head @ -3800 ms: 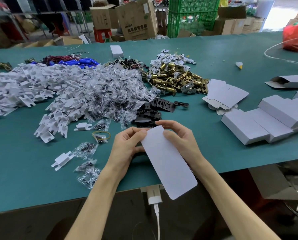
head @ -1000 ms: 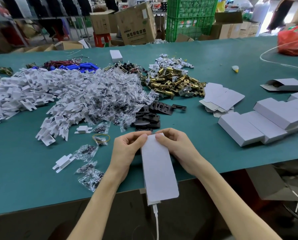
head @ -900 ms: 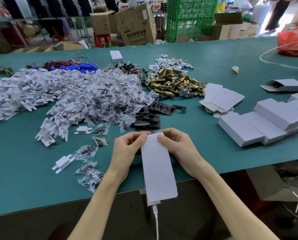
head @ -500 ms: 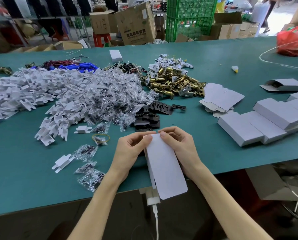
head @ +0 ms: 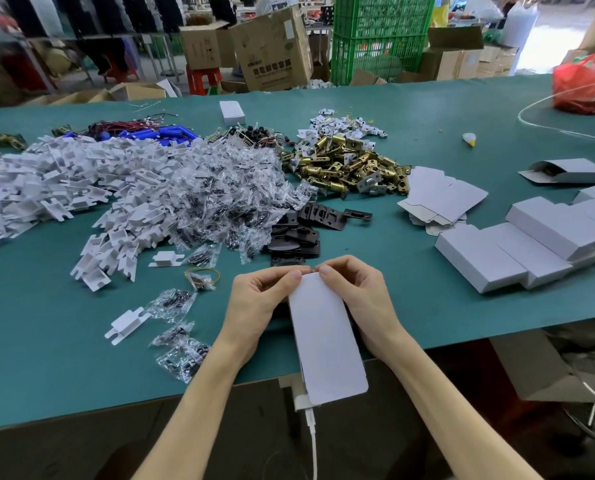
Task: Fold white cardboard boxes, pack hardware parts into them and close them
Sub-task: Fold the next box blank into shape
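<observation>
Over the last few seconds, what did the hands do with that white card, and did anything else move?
The white card swung from slanting right to pointing almost straight back at the person. The left hand and right hand kept pinching its far end; nothing was let go. The folded boxes and brass latches stayed put.

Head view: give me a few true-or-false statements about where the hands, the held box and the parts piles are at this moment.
1. The left hand and right hand both pinch the white cardboard box at its far end. True.
2. The brass latches lie left of the white plastic pieces. False: they lie to the right of them.
3. Folded boxes lie on the table right of the hands. True.
4. The green crate stands on the table. False: it stands beyond the far edge.
</observation>
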